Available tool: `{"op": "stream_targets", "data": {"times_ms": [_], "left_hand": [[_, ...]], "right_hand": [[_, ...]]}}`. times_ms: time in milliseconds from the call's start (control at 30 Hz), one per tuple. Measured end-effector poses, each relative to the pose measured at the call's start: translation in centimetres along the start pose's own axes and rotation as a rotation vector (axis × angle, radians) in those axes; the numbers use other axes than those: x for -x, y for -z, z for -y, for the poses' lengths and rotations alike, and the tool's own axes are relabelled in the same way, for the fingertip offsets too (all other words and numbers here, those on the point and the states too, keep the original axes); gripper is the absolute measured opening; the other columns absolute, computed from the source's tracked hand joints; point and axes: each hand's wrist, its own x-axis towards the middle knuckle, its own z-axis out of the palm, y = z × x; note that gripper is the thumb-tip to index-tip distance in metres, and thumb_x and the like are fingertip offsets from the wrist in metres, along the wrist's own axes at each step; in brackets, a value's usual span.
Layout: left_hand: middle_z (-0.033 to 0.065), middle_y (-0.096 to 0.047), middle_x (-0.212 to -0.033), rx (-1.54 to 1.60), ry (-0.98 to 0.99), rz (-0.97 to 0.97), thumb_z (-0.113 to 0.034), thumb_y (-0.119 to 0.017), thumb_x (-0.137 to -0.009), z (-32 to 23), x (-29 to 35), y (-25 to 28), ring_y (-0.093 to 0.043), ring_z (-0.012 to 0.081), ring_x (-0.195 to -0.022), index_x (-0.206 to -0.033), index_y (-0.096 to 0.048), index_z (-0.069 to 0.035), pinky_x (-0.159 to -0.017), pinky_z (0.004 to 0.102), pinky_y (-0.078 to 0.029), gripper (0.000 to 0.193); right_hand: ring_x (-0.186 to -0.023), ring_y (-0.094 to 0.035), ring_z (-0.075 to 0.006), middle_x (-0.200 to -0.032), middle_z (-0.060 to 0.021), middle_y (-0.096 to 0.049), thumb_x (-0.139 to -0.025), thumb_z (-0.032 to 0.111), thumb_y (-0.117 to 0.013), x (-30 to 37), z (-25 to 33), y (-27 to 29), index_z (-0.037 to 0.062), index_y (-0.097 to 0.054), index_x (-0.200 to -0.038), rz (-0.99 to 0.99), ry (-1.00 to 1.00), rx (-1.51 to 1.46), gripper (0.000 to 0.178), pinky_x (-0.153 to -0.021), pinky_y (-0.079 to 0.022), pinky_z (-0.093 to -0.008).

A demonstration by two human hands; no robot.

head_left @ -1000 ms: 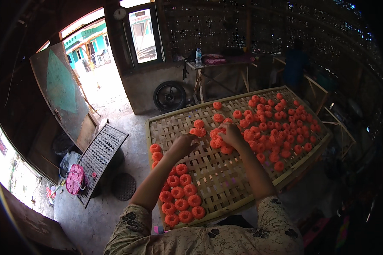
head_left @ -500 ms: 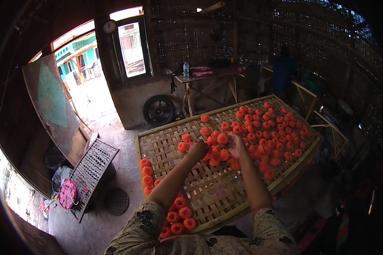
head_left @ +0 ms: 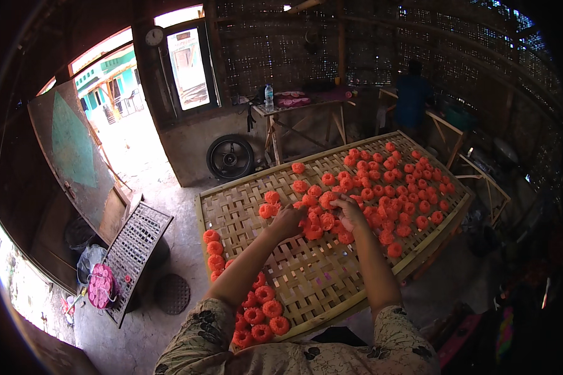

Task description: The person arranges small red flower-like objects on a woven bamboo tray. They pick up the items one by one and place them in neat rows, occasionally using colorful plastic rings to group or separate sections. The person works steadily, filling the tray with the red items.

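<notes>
A large woven bamboo tray [head_left: 281, 262] lies before me, bearing many orange-red, nest-shaped pieces of curly strands. My right hand [head_left: 351, 214] pinches one orange-red nest-shaped piece [head_left: 327, 200] between thumb and fingers, just above the heap. To its left, my left hand [head_left: 289, 222] is closed at the heap's edge, its fingertips partly hidden among the pieces, so what they hold does not show. Beyond that hand lies a small cluster [head_left: 269, 205] of pieces. Rows of hollow-centred pieces [head_left: 264, 294] sit along the tray's near left side, partly behind my left forearm.
A wheel [head_left: 230, 157] leans on the back wall beside a wooden table [head_left: 313, 105] with a water bottle [head_left: 269, 97]. Another person [head_left: 413, 100] stands at the far right. A slatted rack [head_left: 134, 250] with a pink bundle [head_left: 101, 286] stands left, near the open door [head_left: 72, 156].
My left hand has opened slightly from a fist and reaches at the heap's edge. My right hand stays on the piece. The whole view has shifted a little.
</notes>
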Motion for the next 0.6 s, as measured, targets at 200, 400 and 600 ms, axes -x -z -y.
{"op": "stream_targets", "data": {"times_ms": [200, 400, 600], "left_hand": [[0.0151, -0.066, -0.103, 0.258, 0.217, -0.082, -0.012, -0.070, -0.075, 2.0, 7.0, 5.2, -0.065, 0.0296, -0.098, -0.111, -0.057, -0.006, -0.084, 0.0390, -0.051, 0.038], [0.0126, -0.068, -0.095, 0.089, 0.204, -0.056, -0.014, -0.069, -0.077, 8.7, 14.8, 8.3, -0.066, 0.0295, -0.093, -0.104, -0.063, -0.007, -0.080, 0.0394, -0.052, 0.028], [0.0060, -0.070, -0.093, -0.055, 0.532, 0.014, -0.018, -0.073, -0.073, 8.5, 18.2, 8.0, -0.066, 0.0269, -0.094, -0.097, -0.067, -0.012, -0.083, 0.0407, -0.049, 0.025]], "right_hand": [[-0.093, -0.060, -0.0139, -0.107, -0.0056, -0.061, -0.084, 0.004, -0.061, 1.0, -1.4, -5.4, 0.0042, -0.056, -0.118, 0.133, -0.004, 0.253, 0.034, -0.075, -0.050, -0.0296], [-0.085, -0.064, -0.0164, -0.094, -0.0083, -0.064, -0.079, 0.012, -0.067, 0.8, -8.5, -12.8, 0.0001, -0.058, -0.114, 0.398, 0.097, 0.830, 0.038, -0.072, -0.055, -0.0327], [-0.085, -0.067, -0.0221, -0.090, -0.0123, -0.066, -0.075, 0.015, -0.069, 0.5, -13.1, -18.2, -0.0009, -0.057, -0.105, 0.418, 0.112, 1.025, 0.036, -0.074, -0.054, -0.0353]]}}
